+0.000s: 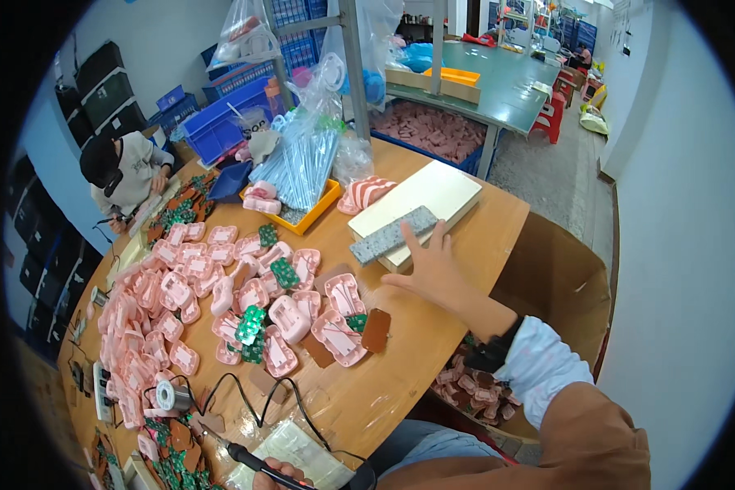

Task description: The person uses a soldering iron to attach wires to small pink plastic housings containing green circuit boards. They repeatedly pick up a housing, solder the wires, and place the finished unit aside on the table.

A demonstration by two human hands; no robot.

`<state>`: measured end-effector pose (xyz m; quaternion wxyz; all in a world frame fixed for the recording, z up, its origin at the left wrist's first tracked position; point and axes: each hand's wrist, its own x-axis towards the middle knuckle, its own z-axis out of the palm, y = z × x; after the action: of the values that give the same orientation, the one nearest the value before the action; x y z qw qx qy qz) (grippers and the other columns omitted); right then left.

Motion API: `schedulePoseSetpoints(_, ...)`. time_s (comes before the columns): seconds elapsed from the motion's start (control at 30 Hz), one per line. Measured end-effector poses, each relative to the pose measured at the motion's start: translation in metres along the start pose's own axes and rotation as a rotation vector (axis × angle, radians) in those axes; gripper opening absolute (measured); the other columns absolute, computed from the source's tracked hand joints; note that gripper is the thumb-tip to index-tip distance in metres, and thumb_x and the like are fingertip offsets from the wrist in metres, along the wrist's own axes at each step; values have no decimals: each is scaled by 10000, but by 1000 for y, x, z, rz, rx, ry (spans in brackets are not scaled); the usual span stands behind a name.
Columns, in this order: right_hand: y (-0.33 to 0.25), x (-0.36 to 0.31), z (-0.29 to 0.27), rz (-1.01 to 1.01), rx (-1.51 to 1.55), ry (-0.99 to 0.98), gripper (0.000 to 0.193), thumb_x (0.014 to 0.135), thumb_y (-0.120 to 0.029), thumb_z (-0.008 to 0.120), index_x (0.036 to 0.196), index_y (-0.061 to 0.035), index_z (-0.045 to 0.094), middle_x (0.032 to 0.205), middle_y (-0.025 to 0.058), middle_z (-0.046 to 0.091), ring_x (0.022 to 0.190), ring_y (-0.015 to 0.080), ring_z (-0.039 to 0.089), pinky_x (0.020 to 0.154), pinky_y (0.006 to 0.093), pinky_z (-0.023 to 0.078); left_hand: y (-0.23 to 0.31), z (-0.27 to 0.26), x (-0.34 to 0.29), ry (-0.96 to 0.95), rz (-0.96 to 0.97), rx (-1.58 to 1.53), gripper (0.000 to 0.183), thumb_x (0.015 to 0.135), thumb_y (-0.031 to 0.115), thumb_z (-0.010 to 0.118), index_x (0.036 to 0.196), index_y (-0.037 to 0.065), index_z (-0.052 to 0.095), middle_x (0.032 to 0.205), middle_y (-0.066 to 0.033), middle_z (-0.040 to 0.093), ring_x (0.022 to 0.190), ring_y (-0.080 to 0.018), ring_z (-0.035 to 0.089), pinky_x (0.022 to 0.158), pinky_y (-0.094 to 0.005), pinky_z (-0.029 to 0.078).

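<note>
Holds soldering iron (pixel 241 454) near front edge of worktop (pixel 412 347) with left grip (pixel 282 471) closed around handle — tip near solder spool (pixel 173 396). Presents right grip (pixel 433 268), fingers spread, at grey speckled block (pixel 392 235) lying on cream box (pixel 445 192) beyond pink shells (pixel 339 336) — cannot tell whether touching.

I see a green table (pixel 502 94) ahead, a red stool (pixel 550 118) beside it, and a person (pixel 135 167) to my left.
</note>
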<state>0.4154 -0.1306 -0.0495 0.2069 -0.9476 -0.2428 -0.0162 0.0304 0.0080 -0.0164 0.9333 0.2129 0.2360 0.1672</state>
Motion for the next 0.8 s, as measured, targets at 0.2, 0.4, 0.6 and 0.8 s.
schedulePoseSetpoints(0.2, 25, 43, 44, -74, -16, 83, 999, 665, -422, 775, 1493, -221, 254, 1360, 506, 158, 1310, 646, 127, 1074, 639, 214, 9, -12, -9, 81, 66, -20, 233, 978, 236, 541, 1104, 43, 573, 969, -87, 633, 852, -212, 559, 803, -343, 466)
schedulePoseSetpoints(0.4, 44, 67, 46, -158, 43, 102, 997, 652, -436, 790, 1485, -229, 283, 1384, 499, 127, 1283, 665, 170, 1069, 614, 247, 10, -18, 1, 1, 38, -38, 236, 979, 237, 538, 1109, 43, 573, 972, -81, 623, 854, -207, 556, 803, -348, 463)
schedulePoseSetpoints(0.6, 49, 100, 46, -115, 35, 70, 1035, 640, -455, 805, 1497, -293, 249, 1413, 479, 102, 1254, 671, 238, 1037, 581, 330, 9, -21, 5, 15, 2, -7, 264, 984, 231, 529, 1156, 35, 565, 1005, -82, 612, 942, -224, 570, 830, -363, 475)
schedulePoseSetpoints(0.8, 36, 83, 11, -24, -259, -28, 990, 655, -484, 796, 1479, -219, 315, 1438, 413, 187, 1198, 577, 411, 976, 540, 410, 10, -21, 2, -37, 15, -56, 254, 981, 218, 533, 1139, 24, 578, 1012, -96, 620, 923, -235, 585, 818, -347, 489)
